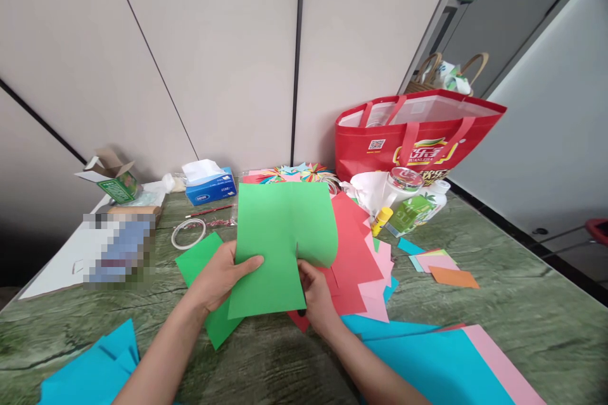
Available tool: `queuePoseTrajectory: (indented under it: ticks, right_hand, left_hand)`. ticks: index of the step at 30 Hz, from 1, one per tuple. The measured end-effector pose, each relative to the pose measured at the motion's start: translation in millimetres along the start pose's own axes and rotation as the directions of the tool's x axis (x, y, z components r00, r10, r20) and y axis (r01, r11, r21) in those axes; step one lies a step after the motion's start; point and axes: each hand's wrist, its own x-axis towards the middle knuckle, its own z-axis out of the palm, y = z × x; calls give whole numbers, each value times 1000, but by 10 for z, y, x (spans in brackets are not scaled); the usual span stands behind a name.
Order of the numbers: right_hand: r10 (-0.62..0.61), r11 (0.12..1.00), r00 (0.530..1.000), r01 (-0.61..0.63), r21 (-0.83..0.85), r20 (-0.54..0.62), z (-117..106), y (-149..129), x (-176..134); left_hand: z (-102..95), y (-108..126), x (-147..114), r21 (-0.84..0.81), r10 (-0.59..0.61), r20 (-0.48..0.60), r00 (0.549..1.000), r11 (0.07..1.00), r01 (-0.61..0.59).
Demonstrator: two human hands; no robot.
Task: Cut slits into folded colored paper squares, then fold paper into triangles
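My left hand [228,275] grips the left edge of a sheet of green paper [270,221], thumb on top and fingers behind. The sheet is held up over the table and is slit from its lower edge to about the middle. At that slit my right hand [316,294] is closed on scissors [302,312]. Only a bit of dark handle and a thin blade tip show; the rest is behind the paper. The right part of the sheet curls up beside the cut. Below it lies another green sheet [221,329], partly covered by my left hand and the held paper.
Red zigzag-edged paper [354,259] and pink paper [377,304] lie right of the hands. Blue sheets [418,361] are at front right, more blue paper [90,370] at front left. Behind stand a tissue box [211,188], a glue stick [381,221] and a red bag [365,149].
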Motion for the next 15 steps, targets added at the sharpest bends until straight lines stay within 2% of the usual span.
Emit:
queuePoseTrajectory:
  ticks: [10,15]
  right_hand:
    - [-28,999,1000,28,-22,9,-28,21,-1]
    - [-21,998,1000,22,-60,9,-21,-5,4]
  left_hand:
    - [-1,-21,-4,-26,-1,38,999,1000,2]
    - [11,-5,-9,-2,0,15,1000,1000,0]
